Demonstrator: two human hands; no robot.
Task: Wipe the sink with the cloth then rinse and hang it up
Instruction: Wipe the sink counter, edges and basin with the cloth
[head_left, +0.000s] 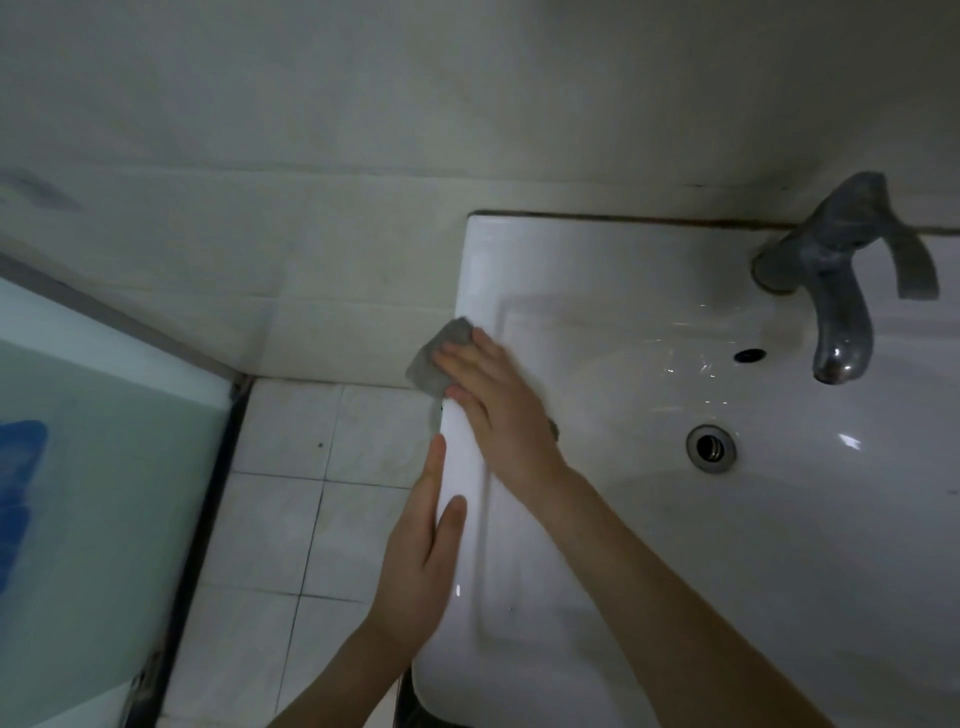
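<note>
A white ceramic sink fills the right half of the view, with a metal tap at its back and a drain in the basin. A small grey cloth lies on the sink's left rim and hangs partly over the outer edge. My right hand lies flat on the cloth and presses it against the rim, fingers pointing up and left. My left hand rests open against the sink's left outer edge, nearer to me, fingers straight and holding nothing.
A white tiled wall stands behind the sink. White floor tiles lie left of the sink. A pale glass panel with a dark frame stands at the far left, something blue behind it. An overflow hole sits under the tap.
</note>
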